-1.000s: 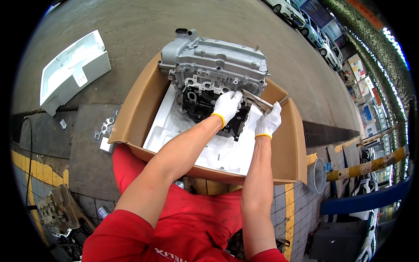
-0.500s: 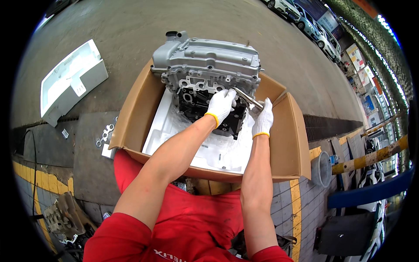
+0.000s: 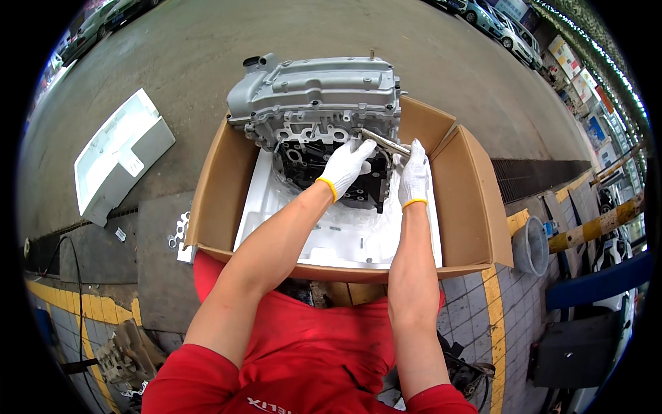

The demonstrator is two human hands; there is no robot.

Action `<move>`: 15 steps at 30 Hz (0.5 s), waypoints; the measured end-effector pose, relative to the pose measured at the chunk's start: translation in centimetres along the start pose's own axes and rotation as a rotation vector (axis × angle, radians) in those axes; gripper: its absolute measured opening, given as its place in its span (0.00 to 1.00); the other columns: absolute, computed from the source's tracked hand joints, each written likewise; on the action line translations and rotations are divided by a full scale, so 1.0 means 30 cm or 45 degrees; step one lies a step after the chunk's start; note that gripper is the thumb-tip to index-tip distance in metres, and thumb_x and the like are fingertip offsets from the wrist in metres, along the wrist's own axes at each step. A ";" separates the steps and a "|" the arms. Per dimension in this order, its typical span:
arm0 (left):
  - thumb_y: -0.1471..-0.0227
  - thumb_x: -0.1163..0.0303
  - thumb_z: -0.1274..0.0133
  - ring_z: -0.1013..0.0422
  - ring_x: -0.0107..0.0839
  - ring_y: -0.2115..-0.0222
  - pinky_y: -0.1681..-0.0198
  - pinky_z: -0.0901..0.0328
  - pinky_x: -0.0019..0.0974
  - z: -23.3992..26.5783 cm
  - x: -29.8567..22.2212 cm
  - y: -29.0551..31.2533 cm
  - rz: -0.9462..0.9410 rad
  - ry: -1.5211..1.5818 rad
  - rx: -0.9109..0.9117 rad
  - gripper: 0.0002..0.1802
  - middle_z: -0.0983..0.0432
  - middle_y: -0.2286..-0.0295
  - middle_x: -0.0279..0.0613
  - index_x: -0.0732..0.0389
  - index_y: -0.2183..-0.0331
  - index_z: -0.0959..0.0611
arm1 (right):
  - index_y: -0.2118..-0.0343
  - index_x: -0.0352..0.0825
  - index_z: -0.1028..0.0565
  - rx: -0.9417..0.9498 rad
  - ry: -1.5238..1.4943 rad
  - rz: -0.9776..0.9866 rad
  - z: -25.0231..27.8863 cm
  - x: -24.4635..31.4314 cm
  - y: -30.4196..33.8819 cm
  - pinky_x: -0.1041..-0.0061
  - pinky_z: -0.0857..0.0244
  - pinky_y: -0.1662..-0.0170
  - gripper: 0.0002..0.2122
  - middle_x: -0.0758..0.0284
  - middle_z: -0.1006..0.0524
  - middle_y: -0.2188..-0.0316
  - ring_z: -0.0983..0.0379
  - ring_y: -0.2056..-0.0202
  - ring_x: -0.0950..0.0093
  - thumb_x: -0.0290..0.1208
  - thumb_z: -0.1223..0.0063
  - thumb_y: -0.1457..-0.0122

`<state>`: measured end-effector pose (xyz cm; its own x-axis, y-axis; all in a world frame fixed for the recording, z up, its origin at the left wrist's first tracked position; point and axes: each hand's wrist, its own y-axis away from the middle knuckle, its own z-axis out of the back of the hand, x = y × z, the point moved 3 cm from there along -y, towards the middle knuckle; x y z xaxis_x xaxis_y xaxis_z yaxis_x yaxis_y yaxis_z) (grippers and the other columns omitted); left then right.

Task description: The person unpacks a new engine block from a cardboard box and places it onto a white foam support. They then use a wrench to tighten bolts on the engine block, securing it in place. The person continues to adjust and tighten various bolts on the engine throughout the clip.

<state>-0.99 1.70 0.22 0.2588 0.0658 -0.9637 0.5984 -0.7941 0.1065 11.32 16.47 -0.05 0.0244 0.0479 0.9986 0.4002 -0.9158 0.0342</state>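
A grey engine [image 3: 317, 86] with a dark block stands upright in an open cardboard box [image 3: 476, 200]. At the right part of its near side, a silver metal bar [image 3: 386, 141] slants down to the right; its exact kind is unclear. My left hand [image 3: 347, 162], in a white knitted glove with a yellow cuff, is closed at the bar's left end, close to the engine's ports; its fingertips are partly hidden. My right hand [image 3: 414, 178], gloved alike, is closed around the bar's right end, beside the engine's right side.
White foam [image 3: 317, 245] and clear plastic lie beneath the engine. A white foam cover [image 3: 131, 162] rests on the floor at left, with metal gaskets [image 3: 181, 228] nearer the box. At right are a grey bucket [image 3: 531, 248] and a yellow-black pole [image 3: 593, 224].
The view has shifted, so the engine sits slightly further left and the box further right. The bar lies at a flatter slant, its right end raised by my right hand.
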 end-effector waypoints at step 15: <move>0.39 0.39 0.41 0.27 0.23 0.63 0.57 0.30 0.34 -0.265 -0.046 0.014 0.264 0.371 0.100 0.33 0.22 0.61 0.33 0.59 0.49 0.21 | 0.66 0.32 0.23 -0.018 -0.490 0.224 0.005 0.137 0.052 0.68 0.31 0.54 0.28 0.61 0.19 0.68 0.24 0.64 0.70 0.57 0.61 0.28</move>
<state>4.92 6.07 3.53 0.5801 0.0589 -0.8124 0.4533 -0.8520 0.2619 12.18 15.28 4.09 0.4324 0.0332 0.9011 0.3470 -0.9285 -0.1323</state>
